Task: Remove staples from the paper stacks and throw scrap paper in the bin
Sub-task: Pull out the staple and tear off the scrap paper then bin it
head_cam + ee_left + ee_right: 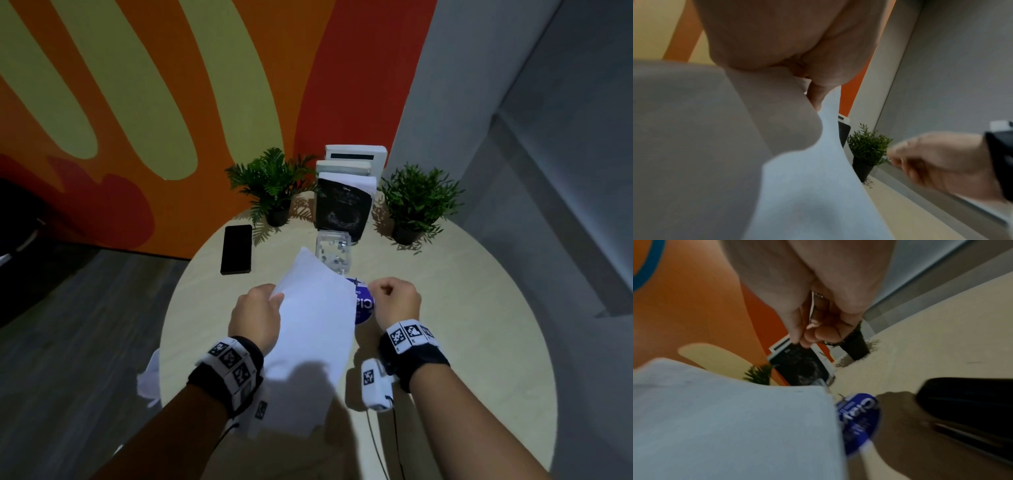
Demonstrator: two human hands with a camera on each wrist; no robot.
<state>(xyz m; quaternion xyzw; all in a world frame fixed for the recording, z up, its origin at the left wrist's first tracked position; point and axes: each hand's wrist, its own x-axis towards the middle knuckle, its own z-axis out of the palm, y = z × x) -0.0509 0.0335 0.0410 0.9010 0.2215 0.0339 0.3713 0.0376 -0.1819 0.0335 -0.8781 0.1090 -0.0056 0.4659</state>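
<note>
We see a dim room with one bright pool of light falling from above onto the round table (462,325). The paper (315,318) glares pale, and a dark shadow falls across its near end. The plants (419,198) cast sharp, feathery shadows. The head view bends straight lines near its edges. Both wrist views are soft, grainy and smeared by motion blur.
</note>
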